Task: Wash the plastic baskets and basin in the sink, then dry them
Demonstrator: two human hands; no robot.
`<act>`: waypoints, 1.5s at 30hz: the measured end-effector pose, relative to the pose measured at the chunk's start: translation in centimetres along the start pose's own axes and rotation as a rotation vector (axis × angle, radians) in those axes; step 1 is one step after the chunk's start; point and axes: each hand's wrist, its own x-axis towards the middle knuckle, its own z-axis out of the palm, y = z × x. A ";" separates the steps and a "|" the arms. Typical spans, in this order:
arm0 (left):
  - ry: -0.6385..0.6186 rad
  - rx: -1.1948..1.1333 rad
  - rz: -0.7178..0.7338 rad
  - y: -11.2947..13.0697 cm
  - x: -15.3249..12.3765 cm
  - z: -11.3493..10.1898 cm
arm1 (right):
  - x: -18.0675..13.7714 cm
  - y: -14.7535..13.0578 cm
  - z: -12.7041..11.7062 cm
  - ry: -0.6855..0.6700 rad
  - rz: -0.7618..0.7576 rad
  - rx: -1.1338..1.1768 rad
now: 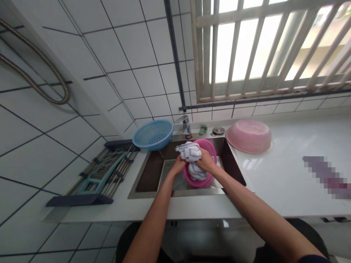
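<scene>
Both my hands are over the sink, gripping a white striped cloth. My left hand is closed on the cloth's left side. My right hand is closed on its right side. The cloth is bunched between them, and part of it hangs down into a pink colander that sits tilted in the sink under my hands.
A blue colander rests on the sink's back left corner beside the tap. An upturned pink basin lies on the white counter at the right. A dish rack stands at the left. A barred window is above.
</scene>
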 end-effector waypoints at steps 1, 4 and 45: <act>-0.039 -0.003 0.007 0.2 -0.2 -0.1 | 0.1 0.6 -0.6 0.048 0.032 -0.061; -0.104 -0.025 0.062 1.0 -0.5 -0.5 | 0.5 2.7 -3.4 0.208 0.173 -0.216; 0.266 0.547 0.244 2.1 -0.6 -2.2 | 0.7 -2.0 -4.4 -0.048 0.182 -0.533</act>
